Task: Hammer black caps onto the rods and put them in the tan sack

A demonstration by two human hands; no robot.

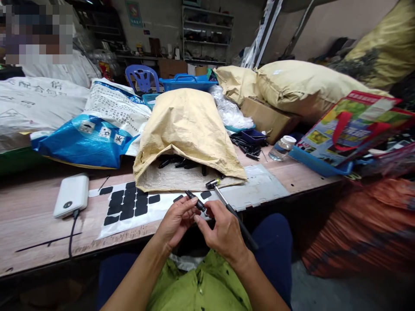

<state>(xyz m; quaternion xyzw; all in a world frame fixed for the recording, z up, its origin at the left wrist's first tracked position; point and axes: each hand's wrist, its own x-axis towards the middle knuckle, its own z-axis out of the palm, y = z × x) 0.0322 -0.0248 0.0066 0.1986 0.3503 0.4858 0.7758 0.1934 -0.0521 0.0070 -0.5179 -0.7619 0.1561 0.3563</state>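
Fingers [185, 206] of the left hand [178, 219] pinch a black part [196, 200] before the bag [191, 125]; the right hand's [227, 231] grasp its near end. Best kept straight between both grips — and clear of the hammer [227, 202] alongside.

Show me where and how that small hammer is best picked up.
I'd take the hammer by its black handle, toward the lower end, coming from the right. The handle is long and slim and juts past the table edge toward the person; the head points away. The right grip crowds its left side.
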